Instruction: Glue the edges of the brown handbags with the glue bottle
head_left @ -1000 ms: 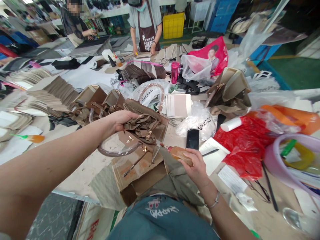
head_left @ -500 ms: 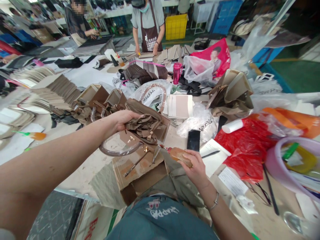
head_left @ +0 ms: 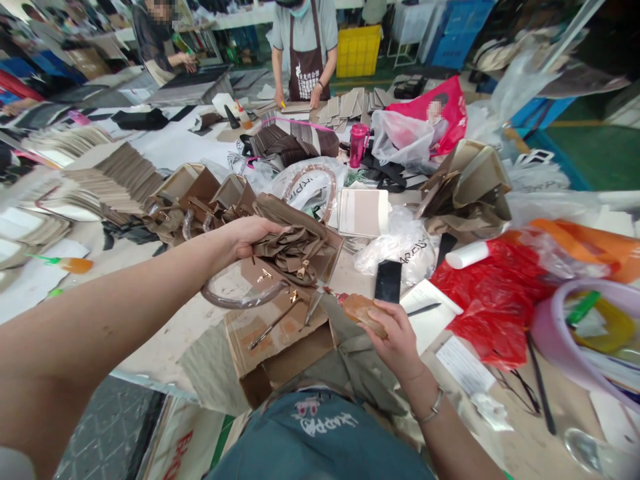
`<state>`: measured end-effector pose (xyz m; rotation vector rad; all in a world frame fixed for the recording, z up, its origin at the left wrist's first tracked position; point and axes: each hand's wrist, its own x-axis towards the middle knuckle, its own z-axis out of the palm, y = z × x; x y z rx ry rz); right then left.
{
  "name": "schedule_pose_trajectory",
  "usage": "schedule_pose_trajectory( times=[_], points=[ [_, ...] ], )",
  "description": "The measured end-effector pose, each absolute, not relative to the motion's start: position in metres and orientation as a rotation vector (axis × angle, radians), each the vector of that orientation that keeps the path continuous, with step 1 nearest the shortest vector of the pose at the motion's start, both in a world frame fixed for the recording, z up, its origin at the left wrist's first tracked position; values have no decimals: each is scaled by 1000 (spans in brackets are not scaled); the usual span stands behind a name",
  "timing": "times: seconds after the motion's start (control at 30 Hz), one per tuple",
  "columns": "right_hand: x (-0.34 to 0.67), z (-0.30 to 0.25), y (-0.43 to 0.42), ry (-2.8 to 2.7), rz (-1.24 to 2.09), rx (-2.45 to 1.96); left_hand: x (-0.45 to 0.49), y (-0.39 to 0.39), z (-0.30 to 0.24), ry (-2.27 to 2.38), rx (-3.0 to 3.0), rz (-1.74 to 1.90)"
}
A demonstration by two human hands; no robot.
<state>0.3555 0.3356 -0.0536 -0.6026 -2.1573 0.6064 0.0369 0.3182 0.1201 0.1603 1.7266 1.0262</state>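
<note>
My left hand (head_left: 255, 236) is closed on the bunched brown lining of a handbag (head_left: 295, 257). The bag lies tilted over a cardboard box (head_left: 273, 343), its plastic-wrapped handle (head_left: 245, 298) sticking out to the left and gold-coloured fittings showing on its side. In my right hand (head_left: 397, 330) is a glue bottle (head_left: 363, 313) of soft amber plastic, its fingers wrapped round the body. The bottle's reddish nozzle points left, at the bag's near edge; whether the tip touches it I cannot tell.
A phone (head_left: 388, 281), a notepad with a pen (head_left: 425, 310) and red plastic bags (head_left: 495, 300) lie to the right, beside a purple basin (head_left: 545, 327). More brown bags (head_left: 195, 190) and stacked panels (head_left: 117, 173) stand left. Across the table works a person in an apron (head_left: 304, 57).
The view has shifted slightly, so the whole scene sits a little differently. Both hands keep their hold on the handbag and the glue bottle, with hardly any movement.
</note>
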Motion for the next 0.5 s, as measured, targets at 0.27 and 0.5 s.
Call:
schedule_pose_trajectory(
  times=[0.27,0.5],
  points=[
    [349,-34,344,-2022,520,-667,37,320,119,1731,166,1025],
    [345,-55,337,-2088,615,-721,33,319,116,1652,154,981]
  ],
)
